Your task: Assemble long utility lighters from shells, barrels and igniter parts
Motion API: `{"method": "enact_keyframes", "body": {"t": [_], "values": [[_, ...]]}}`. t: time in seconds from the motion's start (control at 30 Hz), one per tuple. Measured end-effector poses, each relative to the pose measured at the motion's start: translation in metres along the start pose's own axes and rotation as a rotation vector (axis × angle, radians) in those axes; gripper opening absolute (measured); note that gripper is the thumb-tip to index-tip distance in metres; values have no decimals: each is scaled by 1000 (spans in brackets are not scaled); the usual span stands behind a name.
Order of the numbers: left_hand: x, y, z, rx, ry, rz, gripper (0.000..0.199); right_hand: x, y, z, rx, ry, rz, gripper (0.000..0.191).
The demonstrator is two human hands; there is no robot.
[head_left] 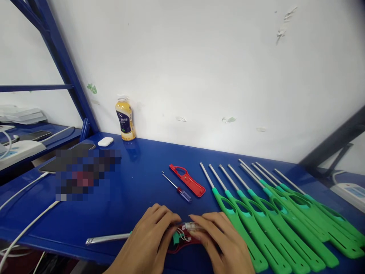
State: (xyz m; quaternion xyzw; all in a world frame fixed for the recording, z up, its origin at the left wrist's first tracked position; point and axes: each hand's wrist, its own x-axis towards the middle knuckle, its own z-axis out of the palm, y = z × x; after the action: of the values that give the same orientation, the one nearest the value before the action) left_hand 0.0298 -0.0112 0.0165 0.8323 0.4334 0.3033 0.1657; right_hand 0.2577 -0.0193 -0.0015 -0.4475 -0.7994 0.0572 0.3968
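Note:
Near the front edge lies an opened red lighter half with a green part and white wires inside, its metal tube pointing left. My left hand is closed around its left portion, fingers bent over the top. In my right hand, thumb and fingers pinch a clear piece with a white end, at the right of the wires. Beyond my hands are a screwdriver with a clear handle and a separate red shell half.
Several green lighters with metal tubes lie side by side at the right. A yellow bottle and white case stand near the wall. At left are phones and white cables on the blue table.

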Motion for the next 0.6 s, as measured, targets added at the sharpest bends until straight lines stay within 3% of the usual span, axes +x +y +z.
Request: {"method": "enact_keyframes", "body": {"t": [0.1, 0.2, 0.37, 0.6], "values": [[-1, -1, 3, -4, 72, 45, 30, -4, -2, 2, 70, -14, 114, 28], [-1, 0, 3, -22, 66, 38, 29, -6, -4, 4, 161, -56, 189, 28], [-1, 3, 0, -53, 24, -2, 22, -6, -6, 1, 211, -33, 217, 25], [0, 2, 2, -19, 75, 75, 24, -2, -2, -8, 163, -55, 150, 24]]}}
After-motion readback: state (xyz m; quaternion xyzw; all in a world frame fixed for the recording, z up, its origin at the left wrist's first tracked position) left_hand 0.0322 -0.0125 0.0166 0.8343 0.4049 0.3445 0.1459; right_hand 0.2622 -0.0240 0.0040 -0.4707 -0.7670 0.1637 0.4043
